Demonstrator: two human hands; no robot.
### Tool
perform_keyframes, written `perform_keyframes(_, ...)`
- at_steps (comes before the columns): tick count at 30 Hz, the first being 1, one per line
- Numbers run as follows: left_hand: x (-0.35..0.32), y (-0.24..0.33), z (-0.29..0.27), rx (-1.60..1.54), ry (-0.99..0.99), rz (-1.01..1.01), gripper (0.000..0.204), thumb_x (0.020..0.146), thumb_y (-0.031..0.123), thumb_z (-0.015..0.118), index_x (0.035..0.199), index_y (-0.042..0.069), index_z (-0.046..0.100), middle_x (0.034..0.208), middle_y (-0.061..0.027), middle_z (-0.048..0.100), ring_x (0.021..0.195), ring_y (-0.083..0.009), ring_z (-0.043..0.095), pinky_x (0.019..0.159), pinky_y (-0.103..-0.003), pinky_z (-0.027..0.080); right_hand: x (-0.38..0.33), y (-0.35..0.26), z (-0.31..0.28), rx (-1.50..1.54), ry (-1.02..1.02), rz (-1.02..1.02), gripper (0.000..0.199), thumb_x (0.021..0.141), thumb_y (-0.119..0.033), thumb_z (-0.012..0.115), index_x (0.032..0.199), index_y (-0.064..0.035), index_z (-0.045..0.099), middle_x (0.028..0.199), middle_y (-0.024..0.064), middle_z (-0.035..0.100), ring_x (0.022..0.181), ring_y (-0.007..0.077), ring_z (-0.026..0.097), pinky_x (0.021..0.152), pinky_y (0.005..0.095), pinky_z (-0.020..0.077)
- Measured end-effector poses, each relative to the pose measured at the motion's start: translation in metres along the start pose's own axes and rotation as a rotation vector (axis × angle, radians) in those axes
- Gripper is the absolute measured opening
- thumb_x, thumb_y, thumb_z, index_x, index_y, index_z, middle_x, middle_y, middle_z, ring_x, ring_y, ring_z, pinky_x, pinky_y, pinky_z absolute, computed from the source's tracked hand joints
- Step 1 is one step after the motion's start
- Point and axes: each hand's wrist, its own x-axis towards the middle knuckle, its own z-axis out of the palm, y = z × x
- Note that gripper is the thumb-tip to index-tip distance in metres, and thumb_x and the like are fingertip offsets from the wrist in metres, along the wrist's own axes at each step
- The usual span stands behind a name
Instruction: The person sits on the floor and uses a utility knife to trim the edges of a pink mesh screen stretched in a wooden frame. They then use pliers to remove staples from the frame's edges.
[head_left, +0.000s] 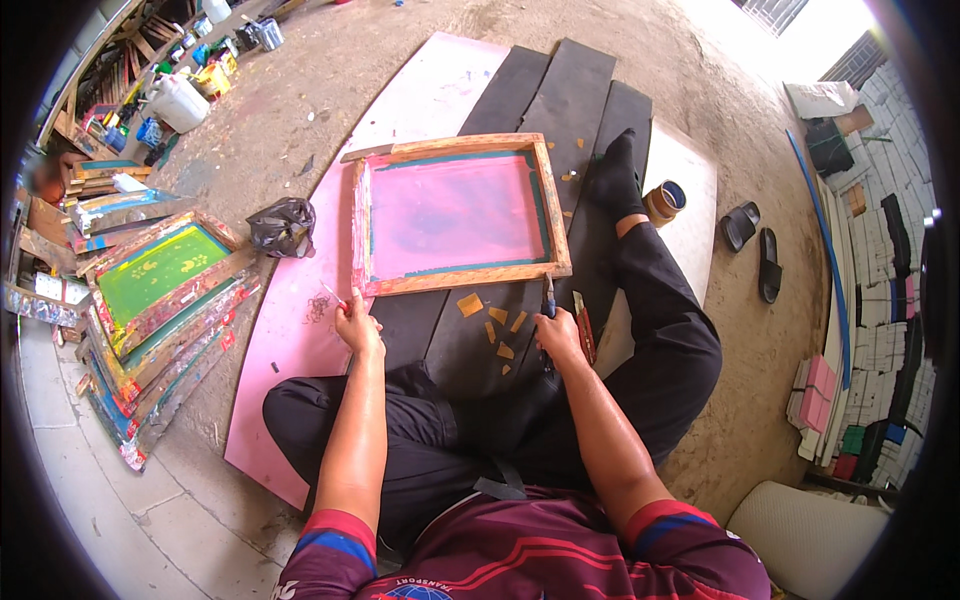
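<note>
Scraps: torn tan tape pieces [497, 322] lie on the black mat [470, 340] between both hands, just below the frame.
Left hand [357, 325]: fingers closed narrowly on something thin at the frame's near-left corner — what it is, I cannot tell.
Right hand [558, 335]: fist wrapped around a dark-handled tool [548, 296], its tip touching the frame's near rail.
Frame: wooden screen frame [455, 212] with pink mesh, flat on the mats.
Beyond: outstretched socked foot [615, 175], tape roll [664, 200], sandals [752, 240]; stacked frames [160, 290] at left.
</note>
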Motion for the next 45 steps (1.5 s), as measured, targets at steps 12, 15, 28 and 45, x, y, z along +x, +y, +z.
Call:
perform_keyframes(12, -0.005, -0.001, 0.005, -0.008, -0.025, 0.024, 0.034, 0.1, 0.032, 0.074, 0.091, 0.008, 0.052, 0.072, 0.0, 0.052, 0.039, -0.0074, 0.039, 0.033, -0.026, 0.032, -0.007, -0.006, -0.022, 0.329, -0.218, 0.174, 0.019, 0.097, -0.019, 0.066, 0.103, -0.001, 0.063, 0.077, 0.0095, 0.065, 0.059, 0.0212, 0.063, 0.05, 0.041, 0.0516)
perform_keyframes(15, -0.003, -0.004, 0.003, -0.01, -0.034, 0.012, 0.034, 0.1, 0.033, 0.074, 0.095, 0.007, 0.053, 0.075, -0.0015, 0.054, 0.04, -0.0078, 0.04, 0.034, -0.026, 0.033, 0.001, 0.003, -0.025, 0.516, -0.312, 0.23, 0.021, 0.1, -0.022, 0.065, 0.107, -0.002, 0.064, 0.079, 0.0105, 0.067, 0.061, 0.0226, 0.064, 0.053, 0.0413, 0.0536)
perform_keyframes(28, -0.071, 0.01, 0.019, 0.273, -0.677, 0.064, 0.023, 0.097, 0.025, 0.077, 0.109, 0.006, 0.077, 0.072, 0.0049, 0.062, 0.048, -0.0033, 0.048, 0.042, -0.023, 0.038, -0.057, -0.03, 0.001, 0.299, -0.624, 0.103, 0.032, 0.103, -0.028, 0.064, 0.122, -0.0019, 0.064, 0.088, 0.0089, 0.07, 0.069, 0.0179, 0.069, 0.055, 0.0361, 0.0579)
perform_keyframes(45, -0.075, -0.012, 0.031, 0.128, -0.545, 0.049, 0.023, 0.101, 0.023, 0.072, 0.089, 0.005, 0.064, 0.072, -0.0014, 0.065, 0.045, -0.0047, 0.048, 0.038, -0.024, 0.037, -0.085, -0.046, 0.022, 0.442, -0.855, 0.119, 0.043, 0.103, -0.021, 0.064, 0.139, 0.0002, 0.051, 0.109, 0.0126, 0.069, 0.098, 0.0216, 0.07, 0.071, 0.0421, 0.0607)
